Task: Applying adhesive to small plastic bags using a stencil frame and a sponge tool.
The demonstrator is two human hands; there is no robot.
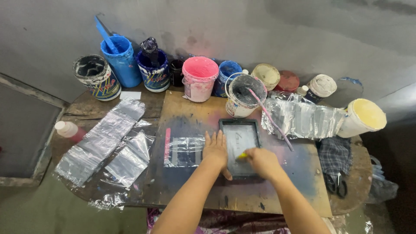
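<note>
A small dark-framed printing screen (pixel 239 124) lies flat on a stained wooden board (pixel 277 190). My left hand (pixel 215 150) rests flat on the screen's left frame edge, fingers spread and pointing away from me. My right hand (pixel 261 161) is closed around a small yellow tool (pixel 242 155) that touches the lower part of the screen mesh. Just left of the screen, a clear plastic bag (pixel 184 151) with printed grey bars lies on the board.
Several paint buckets line the wall: blue (pixel 122 60), pink (pixel 199 79), and a grey-stained one (pixel 243 97) with a pink stick. Clear bags lie at left (pixel 104 138) and printed ones at right (pixel 303 117). Scissors (pixel 337 185) rest on a checked cloth at right.
</note>
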